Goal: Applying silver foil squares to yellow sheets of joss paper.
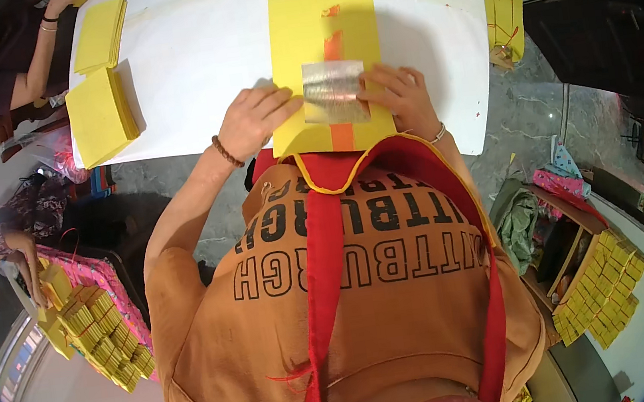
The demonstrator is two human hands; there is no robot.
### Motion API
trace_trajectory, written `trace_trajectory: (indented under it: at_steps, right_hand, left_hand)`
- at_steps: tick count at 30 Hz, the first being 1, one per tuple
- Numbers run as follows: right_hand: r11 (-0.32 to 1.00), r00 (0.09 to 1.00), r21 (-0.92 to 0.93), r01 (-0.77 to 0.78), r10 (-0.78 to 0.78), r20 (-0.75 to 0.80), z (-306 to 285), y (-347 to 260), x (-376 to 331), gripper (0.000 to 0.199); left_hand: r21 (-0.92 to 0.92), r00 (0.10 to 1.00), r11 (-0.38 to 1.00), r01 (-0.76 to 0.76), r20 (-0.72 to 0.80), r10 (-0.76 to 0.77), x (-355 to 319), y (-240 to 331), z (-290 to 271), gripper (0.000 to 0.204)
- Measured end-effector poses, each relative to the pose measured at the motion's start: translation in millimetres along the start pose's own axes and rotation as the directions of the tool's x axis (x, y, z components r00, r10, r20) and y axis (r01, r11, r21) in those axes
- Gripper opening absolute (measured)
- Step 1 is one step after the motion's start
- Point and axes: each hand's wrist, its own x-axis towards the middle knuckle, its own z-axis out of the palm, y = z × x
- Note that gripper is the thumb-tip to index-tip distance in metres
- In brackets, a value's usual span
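Note:
A stack of yellow paper sheets with an orange stripe down its middle lies at the table's near edge, in front of my body. On top of it is a small, shiny silver foil sheet covering part of the stripe. My left hand rests at the stack's left side, fingers stretched toward the foil, their tips at its left edge. On the opposite side, my right hand holds the foil's right edge between its fingers; the thumb is partly hidden.
Two more yellow paper stacks sit on the left of the white table, near a co-worker's arm. Another person handles yellow bundles at far left. More bundles stand at right.

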Motion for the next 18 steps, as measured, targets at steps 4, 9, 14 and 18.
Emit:
trace_trajectory:
  at_steps: [4,9,14,18]
  right_hand:
    - [0.906,0.983,0.383,-0.18,0.146,0.115,12,3,-9,0.018]
    - [0.505,0.719,0.537,-0.675,0.611,0.33,21,-2,8,0.025]
    - [0.373,0.66,0.649,-0.663,0.701,0.272,23,-7,22,0.043]
    - [0.517,0.733,0.639,-0.569,0.671,0.11,35,-2,15,0.048]
  left_hand:
    - [-0.276,0.98,0.941,0.197,0.027,-0.197,3,2,-2,0.021]
    - [-0.447,0.679,0.527,0.723,0.317,-0.663,26,-6,4,0.028]
    - [-0.63,0.587,0.289,0.72,0.332,-0.739,23,-24,42,0.029]
    - [-0.659,0.522,0.158,0.735,0.4,-0.753,28,-25,46,0.024]
